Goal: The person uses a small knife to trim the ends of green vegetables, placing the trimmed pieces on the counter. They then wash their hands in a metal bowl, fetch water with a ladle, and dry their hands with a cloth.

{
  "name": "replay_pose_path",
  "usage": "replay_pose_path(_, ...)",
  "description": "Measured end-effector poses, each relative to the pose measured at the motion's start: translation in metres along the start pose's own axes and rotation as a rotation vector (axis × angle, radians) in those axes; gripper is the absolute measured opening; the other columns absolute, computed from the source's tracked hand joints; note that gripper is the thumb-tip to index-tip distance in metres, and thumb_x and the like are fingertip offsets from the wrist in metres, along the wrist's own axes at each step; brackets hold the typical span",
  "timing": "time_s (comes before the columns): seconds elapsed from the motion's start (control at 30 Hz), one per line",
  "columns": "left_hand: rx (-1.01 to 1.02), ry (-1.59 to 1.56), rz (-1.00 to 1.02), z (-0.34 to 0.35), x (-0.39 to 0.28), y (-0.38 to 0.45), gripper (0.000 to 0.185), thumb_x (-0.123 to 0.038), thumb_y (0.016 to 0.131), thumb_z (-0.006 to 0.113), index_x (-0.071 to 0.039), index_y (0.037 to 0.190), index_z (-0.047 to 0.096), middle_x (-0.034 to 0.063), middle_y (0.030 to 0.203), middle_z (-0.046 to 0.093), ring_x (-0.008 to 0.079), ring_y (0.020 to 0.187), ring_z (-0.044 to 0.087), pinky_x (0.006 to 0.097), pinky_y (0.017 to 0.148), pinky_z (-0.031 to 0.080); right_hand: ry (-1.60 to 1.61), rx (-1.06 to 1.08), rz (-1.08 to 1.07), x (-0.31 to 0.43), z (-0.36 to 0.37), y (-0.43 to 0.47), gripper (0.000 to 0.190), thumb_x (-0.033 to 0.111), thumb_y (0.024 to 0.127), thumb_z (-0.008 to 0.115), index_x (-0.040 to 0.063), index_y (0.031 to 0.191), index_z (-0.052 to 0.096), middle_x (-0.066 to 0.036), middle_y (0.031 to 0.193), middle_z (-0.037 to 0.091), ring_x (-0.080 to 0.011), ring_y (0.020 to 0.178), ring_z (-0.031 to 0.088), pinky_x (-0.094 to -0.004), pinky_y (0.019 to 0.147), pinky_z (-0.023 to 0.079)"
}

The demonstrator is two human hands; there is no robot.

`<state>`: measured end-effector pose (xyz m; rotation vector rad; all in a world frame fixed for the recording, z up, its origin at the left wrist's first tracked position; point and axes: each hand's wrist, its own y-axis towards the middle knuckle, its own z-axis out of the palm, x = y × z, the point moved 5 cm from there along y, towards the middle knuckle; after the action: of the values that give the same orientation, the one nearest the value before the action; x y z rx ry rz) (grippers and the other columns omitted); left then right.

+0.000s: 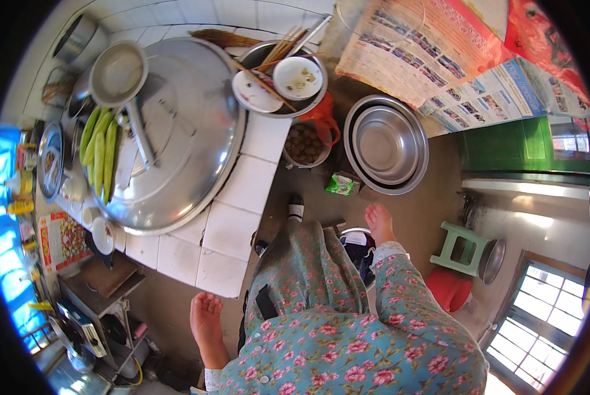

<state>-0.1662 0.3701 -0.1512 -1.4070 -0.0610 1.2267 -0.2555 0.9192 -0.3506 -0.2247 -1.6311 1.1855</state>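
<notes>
My left hand point(207, 316) hangs palm up and empty beside the front corner of the white tiled counter point(225, 247). Held out over the floor, my right hand point(379, 221) is empty too, its fingers loosely curled, below the nested metal basins point(386, 143). On the counter a large round metal lid point(191, 108) carries several long green gourds point(99, 148) and a metal ladle-like pan point(118, 74) with a handle. Behind it stands a metal basin point(314, 106) with two used bowls, chopsticks and a whisk-like bundle of sticks.
Low by the counter stand a bucket of round brown items point(304, 145) and a small green packet point(340, 184). To the right are a green plastic stool point(460, 248) and a red bucket point(448, 289). A metal shelf point(102, 291) stands at lower left.
</notes>
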Motion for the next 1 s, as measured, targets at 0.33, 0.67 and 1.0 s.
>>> replay_pose_path(0.33, -0.006, 0.369, -0.130, 0.147, 0.024, 0.024, 0.025, -0.025, 0.096, 0.043, -0.004, 0.106, 0.053, 0.0104, 0.092, 0.060, 0.0217, 0.081, 0.060, 0.0334, 0.073, 0.050, 0.609, -0.136, 0.163, 0.044, 0.035, 0.129, 0.047, 0.023, 0.091, 0.055, 0.004, 0.127, 0.035, -0.017, 0.126, 0.041, -0.0345, 0.108, 0.051, -0.0430, 0.091, 0.047)
replay_pose_path(0.67, -0.098, 0.493, -0.130, 0.194, 0.019, 0.028, 0.026, -0.024, 0.096, 0.044, -0.002, 0.106, 0.053, 0.0115, 0.091, 0.061, 0.0221, 0.079, 0.062, 0.0333, 0.072, 0.051, 0.669, -0.434, 0.263, 0.031, 0.054, 0.148, 0.031, 0.029, 0.091, 0.056, 0.011, 0.113, 0.046, -0.006, 0.097, 0.052, -0.0177, 0.068, 0.056, -0.0290, 0.058, 0.046)
replay_pose_path(1.0, -0.049, 0.522, -0.139, 0.217, 0.021, 0.027, 0.026, -0.025, 0.096, 0.045, -0.001, 0.105, 0.054, 0.0111, 0.090, 0.062, 0.0215, 0.080, 0.062, 0.0332, 0.074, 0.050, 0.427, -0.232, 0.208, 0.047, 0.037, 0.153, 0.011, 0.017, 0.084, 0.059, 0.009, 0.087, 0.052, -0.007, 0.071, 0.059, -0.0144, 0.047, 0.049, -0.0261, 0.045, 0.039)
